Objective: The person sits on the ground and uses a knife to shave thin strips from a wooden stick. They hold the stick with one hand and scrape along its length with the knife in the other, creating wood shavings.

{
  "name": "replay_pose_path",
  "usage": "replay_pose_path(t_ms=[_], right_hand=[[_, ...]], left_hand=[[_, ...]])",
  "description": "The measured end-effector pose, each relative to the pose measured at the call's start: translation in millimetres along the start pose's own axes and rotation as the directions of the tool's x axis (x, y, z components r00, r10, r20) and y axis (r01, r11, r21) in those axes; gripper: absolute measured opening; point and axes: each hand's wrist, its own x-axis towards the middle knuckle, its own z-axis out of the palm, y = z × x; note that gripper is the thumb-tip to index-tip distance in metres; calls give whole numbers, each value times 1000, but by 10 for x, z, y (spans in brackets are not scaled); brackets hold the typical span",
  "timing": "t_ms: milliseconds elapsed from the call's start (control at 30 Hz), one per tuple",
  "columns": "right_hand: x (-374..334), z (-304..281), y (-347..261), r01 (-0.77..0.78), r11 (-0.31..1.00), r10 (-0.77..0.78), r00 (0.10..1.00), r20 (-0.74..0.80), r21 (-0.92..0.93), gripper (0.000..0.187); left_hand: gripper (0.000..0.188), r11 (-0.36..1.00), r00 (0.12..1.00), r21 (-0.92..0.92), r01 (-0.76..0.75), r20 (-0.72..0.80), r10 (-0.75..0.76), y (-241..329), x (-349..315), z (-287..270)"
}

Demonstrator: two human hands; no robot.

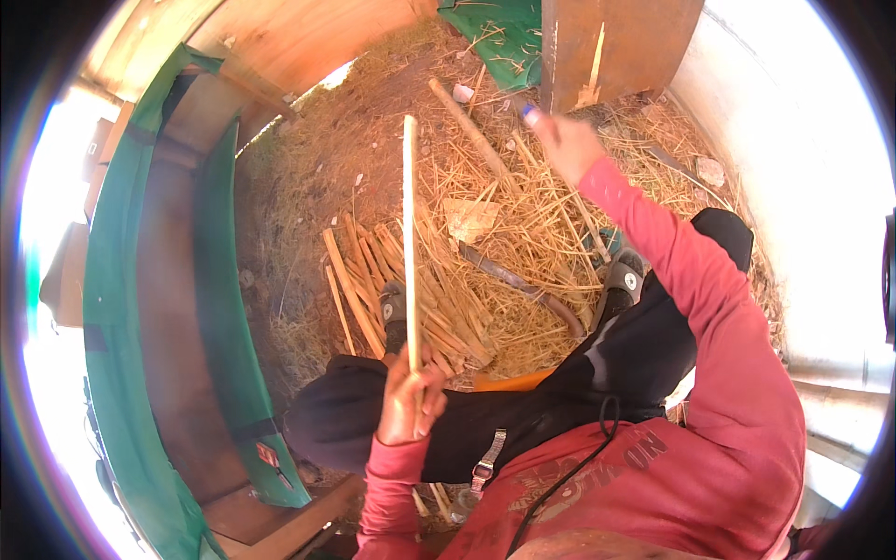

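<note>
stick (410, 215) of pale wood, long and narrow, standing nearly upright before the person: its lower part is in the left hand (411, 401), whose fingers are clamped around it just above the black-clad legs (345, 401). the right hand (569, 149) is stretched well out ahead, to the right of the stick's upper end and near the brown board (625, 51). something blue and white (531, 115) shows at its tip; with the blur, i cannot tell whether those fingers grip it or it is wrapped on one of them.

to handle this well, i would want the left grip firm and low, because so much free length above it probably sways or twists easily. any stroke along the wood should run with the grain and away from the holding fingers and legs. the board looks close enough that a wide swing of the right arm could knock it. the curved dark bar (509, 273) lies between the sandalled feet (623, 275), among loose shavings (551, 224) and beside split sticks (347, 280), so shift a foot with care.
</note>
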Motion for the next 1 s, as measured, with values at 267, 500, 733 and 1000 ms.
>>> replay_pose_path(t_ms=[267,500,733,1000], right_hand=[[-833,322,-805,608,786,-605,718,342,114,43],[57,486,-334,157,962,-113,973,200,-224,56],[268,254,-123,162,986,-161,987,-24,30,49],[-573,416,-730,572,801,-598,773,212,177,35]], left_hand=[[5,973,999,231,-24,31,17,281,258,281],[17,724,999,690,7,18,-27,-125,126,160],[24,823,969,546,-156,-77,235,-12,302,204],[20,797,940,536,-278,-20,341,85,339,433]])
